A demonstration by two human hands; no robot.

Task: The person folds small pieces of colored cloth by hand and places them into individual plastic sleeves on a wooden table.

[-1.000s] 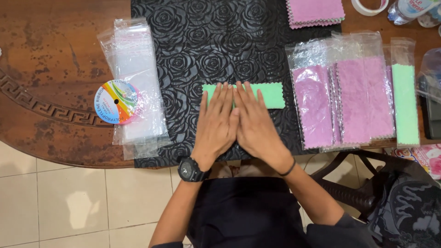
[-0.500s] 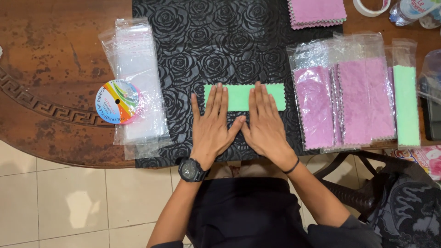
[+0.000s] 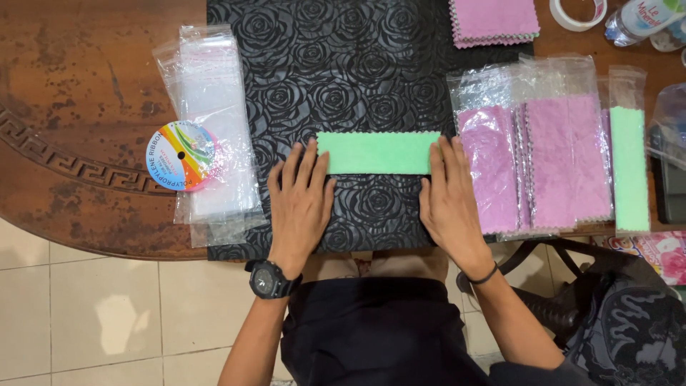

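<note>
A folded green cloth (image 3: 379, 152) with zigzag edges lies flat on a black rose-patterned mat (image 3: 343, 71). My left hand (image 3: 300, 204) rests flat on the mat, its fingertips touching the cloth's left end. My right hand (image 3: 449, 200) lies flat too, fingertips at the cloth's right end. Both hands have fingers spread and hold nothing. A black watch sits on my left wrist, a thin black band on my right.
A stack of clear plastic sleeves (image 3: 214, 129) and a rainbow ribbon spool (image 3: 179, 154) lie to the left. Bagged pink cloths (image 3: 529, 161) and a bagged green cloth (image 3: 629, 168) lie to the right. Loose pink cloths (image 3: 493, 20), a tape roll (image 3: 577, 13) and a bottle (image 3: 643, 16) sit beyond.
My hands slid apart from the middle of the green cloth out to its two ends, uncovering its full length.
</note>
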